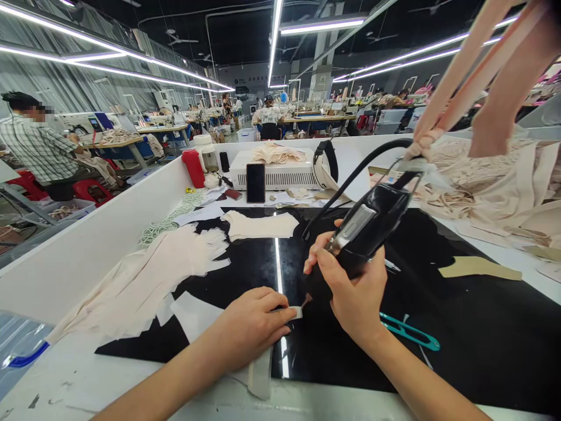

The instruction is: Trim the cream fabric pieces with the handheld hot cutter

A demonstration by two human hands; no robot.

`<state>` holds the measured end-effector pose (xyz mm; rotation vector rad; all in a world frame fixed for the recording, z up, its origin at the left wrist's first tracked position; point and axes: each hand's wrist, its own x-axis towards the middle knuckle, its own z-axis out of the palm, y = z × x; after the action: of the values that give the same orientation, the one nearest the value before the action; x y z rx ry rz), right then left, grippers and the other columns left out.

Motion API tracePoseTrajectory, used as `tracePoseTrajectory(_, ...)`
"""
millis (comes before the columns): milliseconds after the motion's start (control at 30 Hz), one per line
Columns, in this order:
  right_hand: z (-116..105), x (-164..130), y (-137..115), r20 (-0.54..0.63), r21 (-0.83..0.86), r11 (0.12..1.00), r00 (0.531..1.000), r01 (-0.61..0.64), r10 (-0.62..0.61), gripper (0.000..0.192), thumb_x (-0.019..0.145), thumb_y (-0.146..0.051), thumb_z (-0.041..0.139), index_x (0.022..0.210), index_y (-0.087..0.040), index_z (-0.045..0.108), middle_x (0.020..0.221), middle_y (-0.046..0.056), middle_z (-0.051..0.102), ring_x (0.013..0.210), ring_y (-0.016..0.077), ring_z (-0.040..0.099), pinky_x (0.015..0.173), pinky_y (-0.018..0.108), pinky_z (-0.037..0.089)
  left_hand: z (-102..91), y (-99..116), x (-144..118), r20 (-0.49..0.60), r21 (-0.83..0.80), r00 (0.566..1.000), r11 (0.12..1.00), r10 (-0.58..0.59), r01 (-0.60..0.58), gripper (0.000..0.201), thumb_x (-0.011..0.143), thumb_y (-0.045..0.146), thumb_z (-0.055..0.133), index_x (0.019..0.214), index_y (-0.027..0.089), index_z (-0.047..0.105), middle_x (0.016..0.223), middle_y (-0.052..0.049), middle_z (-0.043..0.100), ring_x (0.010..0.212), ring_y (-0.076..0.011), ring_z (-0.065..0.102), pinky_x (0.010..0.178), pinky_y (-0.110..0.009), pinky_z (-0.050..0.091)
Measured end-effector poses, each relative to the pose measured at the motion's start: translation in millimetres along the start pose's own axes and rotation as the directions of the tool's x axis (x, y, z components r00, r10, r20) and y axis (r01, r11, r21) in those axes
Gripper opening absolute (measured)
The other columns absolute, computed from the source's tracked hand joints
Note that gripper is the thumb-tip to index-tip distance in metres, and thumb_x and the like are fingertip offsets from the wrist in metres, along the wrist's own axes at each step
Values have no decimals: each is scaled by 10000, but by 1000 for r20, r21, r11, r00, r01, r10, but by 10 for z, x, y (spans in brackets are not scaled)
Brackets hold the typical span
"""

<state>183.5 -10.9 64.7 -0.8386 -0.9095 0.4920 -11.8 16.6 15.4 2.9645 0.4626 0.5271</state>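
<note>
In the head view my right hand [359, 286] is wrapped round a black corded handheld power tool [372, 222], held tilted above the black work surface. Its thin tip [307, 300] points down just to the right of my left fingertips. My left hand [258, 321] presses a pale fabric piece [260, 377] onto the surface, fingers closed together; most of the piece is covered by the hand. A small pale end [298, 312] sticks out beyond the fingers, close to the tip. Whether tip and fabric touch I cannot tell. Peach straps [451, 82] hang down to the tool's top.
Cream fabric pieces [162, 275] are spread at left, with another stack [263, 225] ahead. A teal cutter-like tool [412, 333] and a tan piece [480, 268] lie at right. Behind stand a phone [255, 182], a white box [280, 175] and a red container [193, 168].
</note>
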Motion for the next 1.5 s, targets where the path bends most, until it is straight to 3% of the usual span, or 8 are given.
tracePoseTrajectory(467, -8, -77, -28, -33, 9, 1000, 999, -7, 7, 422, 790, -153, 856, 1098, -310, 614, 768, -117, 753, 521, 124, 683, 513, 281, 649, 3, -20, -23, -17, -29, 1000, 1000, -1, 1, 237, 1155, 235, 614, 1365, 182, 713, 1186, -78, 754, 1046, -235, 725, 940, -394, 662)
tracePoseTrajectory(633, -7, -78, -23, -15, 21, 1000, 1000, 13, -13, 431, 781, -163, 876, 1091, -310, 616, 784, -104, 748, 548, 134, 680, 504, 292, 644, -11, -17, -80, -100, 5, 995, 1000, 30, -30, 245, 1182, 199, 534, 1357, 183, 705, 1237, -94, 766, 1109, -217, 743, 1027, -400, 656)
tracePoseTrajectory(900, 3, -82, -28, -4, -24, 999, 999, 39, -39, 368, 821, -180, 846, 1080, -311, 620, 782, -97, 736, 535, 137, 679, 504, 300, 626, -7, 2, -106, -167, 37, 984, 998, 65, -59, 240, 1184, 156, 500, 1186, 164, 741, 1050, -53, 763, 940, -187, 725, 976, -370, 664)
tracePoseTrajectory(1100, -44, -108, 15, -18, -25, 999, 999, 37, -37, 416, 813, -194, 911, 1108, -307, 640, 801, -84, 748, 564, 151, 683, 556, 327, 628, -30, -9, -152, -161, 39, 986, 999, 33, -28, 254, 1196, 179, 496, 1206, 165, 749, 1059, -55, 756, 946, -178, 728, 968, -348, 657)
tracePoseTrajectory(1333, -103, -147, 3, 55, 26, 999, 998, 20, -21, 365, 875, -201, 917, 1086, -294, 633, 871, -66, 753, 619, 143, 691, 554, 301, 615, 9, 10, -180, -177, 57, 984, 998, 10, 1, 251, 1186, 163, 508, 1196, 150, 758, 1059, -64, 757, 950, -189, 727, 949, -355, 666)
tracePoseTrajectory(1500, -137, -131, -37, 74, 11, 1000, 997, 3, -3, 437, 880, -257, 926, 1206, -303, 638, 864, -58, 741, 631, 170, 693, 561, 332, 609, 47, 14, -182, -187, 43, 982, 999, 3, 5, 223, 1178, 161, 532, 1191, 146, 754, 1085, -73, 756, 983, -185, 734, 938, -326, 657)
